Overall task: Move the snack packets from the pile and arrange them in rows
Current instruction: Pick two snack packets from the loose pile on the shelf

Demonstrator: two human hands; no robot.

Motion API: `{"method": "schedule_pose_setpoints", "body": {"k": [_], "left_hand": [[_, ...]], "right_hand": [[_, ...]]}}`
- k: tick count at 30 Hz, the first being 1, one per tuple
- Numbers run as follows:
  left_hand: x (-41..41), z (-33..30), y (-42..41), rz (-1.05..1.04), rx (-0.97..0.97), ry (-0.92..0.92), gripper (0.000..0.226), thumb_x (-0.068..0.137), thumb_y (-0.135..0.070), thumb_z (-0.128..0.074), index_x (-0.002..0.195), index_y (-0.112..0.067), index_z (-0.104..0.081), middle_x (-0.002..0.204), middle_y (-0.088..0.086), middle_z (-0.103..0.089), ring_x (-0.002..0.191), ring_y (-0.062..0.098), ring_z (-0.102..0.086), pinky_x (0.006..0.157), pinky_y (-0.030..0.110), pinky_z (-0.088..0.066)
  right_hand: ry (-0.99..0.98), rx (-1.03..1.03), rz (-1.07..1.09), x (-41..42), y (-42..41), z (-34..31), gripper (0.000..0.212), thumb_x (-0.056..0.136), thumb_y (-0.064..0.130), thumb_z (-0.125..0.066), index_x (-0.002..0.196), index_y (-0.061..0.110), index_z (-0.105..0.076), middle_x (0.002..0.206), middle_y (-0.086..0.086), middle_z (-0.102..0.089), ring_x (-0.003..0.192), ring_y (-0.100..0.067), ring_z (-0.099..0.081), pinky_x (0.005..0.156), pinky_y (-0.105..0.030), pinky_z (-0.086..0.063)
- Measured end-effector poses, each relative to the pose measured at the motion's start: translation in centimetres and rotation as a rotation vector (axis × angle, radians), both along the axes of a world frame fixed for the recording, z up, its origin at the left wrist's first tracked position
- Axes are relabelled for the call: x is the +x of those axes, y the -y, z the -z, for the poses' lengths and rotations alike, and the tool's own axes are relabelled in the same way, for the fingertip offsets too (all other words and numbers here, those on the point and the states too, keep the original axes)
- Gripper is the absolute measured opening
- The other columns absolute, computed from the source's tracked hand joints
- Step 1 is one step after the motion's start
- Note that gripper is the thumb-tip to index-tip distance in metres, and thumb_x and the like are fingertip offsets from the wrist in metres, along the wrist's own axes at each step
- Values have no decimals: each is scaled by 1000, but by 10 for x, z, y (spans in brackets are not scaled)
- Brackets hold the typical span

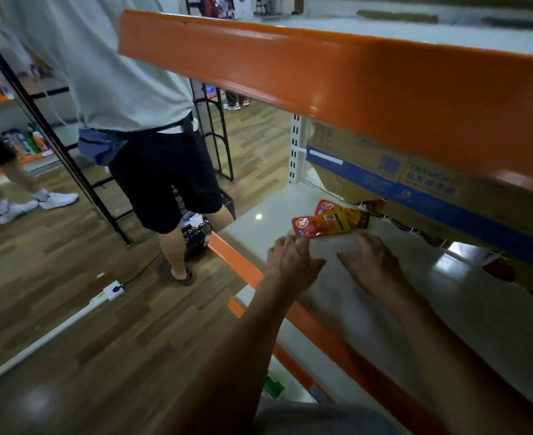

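Two red-and-yellow snack packets lie side by side on the white shelf (466,296): the near packet (320,226) and a second packet (342,212) just behind it. My left hand (290,262) reaches over the shelf, its fingertips close to or touching the near packet's left end. My right hand (370,262) hovers flat, fingers extended, just in front of the packets and holding nothing. More packets show dimly along the back under the cardboard box (415,177).
An orange-fronted upper shelf (321,73) hangs low over the work area. The shelf's orange front edge (237,255) runs diagonally. Another person (127,98) stands close on the left beside a black basket (196,233). A power strip (111,290) lies on the wooden floor.
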State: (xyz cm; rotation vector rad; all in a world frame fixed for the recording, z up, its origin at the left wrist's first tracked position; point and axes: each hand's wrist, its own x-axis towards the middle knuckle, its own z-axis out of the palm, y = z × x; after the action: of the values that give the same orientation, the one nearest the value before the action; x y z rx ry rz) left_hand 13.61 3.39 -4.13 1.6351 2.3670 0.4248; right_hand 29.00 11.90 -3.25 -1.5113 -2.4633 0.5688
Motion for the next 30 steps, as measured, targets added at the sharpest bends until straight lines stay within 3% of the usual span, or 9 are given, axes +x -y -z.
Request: {"method": "schedule_pose_setpoints", "body": {"k": [8, 14, 20, 23, 26, 28, 30], "left_hand": [[-47, 3, -45, 11, 70, 40, 69, 90, -60, -55, 141, -15, -42, 137, 14, -50, 125, 32, -45, 102, 46, -41], [-48, 14, -71, 164, 55, 22, 72, 91, -66, -47, 146, -22, -35, 144, 11, -44, 132, 34, -40, 109, 49, -35], [-62, 1, -82, 139, -8, 6, 76, 84, -66, -59, 144, -23, -38, 131, 11, -46, 116, 29, -40, 97, 42, -36], [-67, -5, -81, 142, 13, 79, 56, 83, -50, -70, 128, -21, -51, 117, 9, -53, 103, 23, -47, 91, 38, -45], [-76, -4, -77, 173, 80, 290, 37, 82, -37, -77, 112, -21, -62, 105, 3, -62, 91, 15, -63, 74, 26, -56], [-83, -9, -72, 216, 106, 310, 29, 83, -31, -77, 107, -21, -65, 103, -2, -63, 90, 10, -63, 67, 13, -46], [-92, -13, -67, 255, 112, 313, 19, 86, -25, -74, 103, -20, -67, 101, -4, -63, 91, 8, -61, 68, 13, -44]], "right_hand": [[43, 62, 74, -34, -39, 14, 68, 97, 49, -49, 154, 18, -29, 162, -4, -25, 146, -25, -29, 113, -37, -29], [124, 25, 114, -43, -55, 22, 63, 102, 49, -33, 157, 21, -19, 164, -2, -16, 149, -23, -21, 117, -42, -20], [155, 90, 174, -40, -50, 23, 58, 102, 54, -25, 155, 32, -23, 161, 4, -26, 141, -33, -30, 115, -46, -20], [168, 129, 167, -38, -43, 19, 55, 100, 56, -17, 154, 44, -18, 158, 5, -26, 136, -35, -29, 112, -47, -22], [142, 115, 256, -40, -39, 15, 50, 101, 57, -23, 144, 40, -44, 145, -5, -40, 131, -35, -33, 108, -47, -25], [152, 168, 291, -42, -36, 14, 52, 99, 58, -29, 124, 26, -62, 133, -9, -50, 125, -33, -40, 103, -44, -31], [125, 200, 308, -43, -32, 14, 49, 98, 59, -37, 111, 19, -64, 127, -9, -52, 120, -31, -44, 98, -43, -36]]}}
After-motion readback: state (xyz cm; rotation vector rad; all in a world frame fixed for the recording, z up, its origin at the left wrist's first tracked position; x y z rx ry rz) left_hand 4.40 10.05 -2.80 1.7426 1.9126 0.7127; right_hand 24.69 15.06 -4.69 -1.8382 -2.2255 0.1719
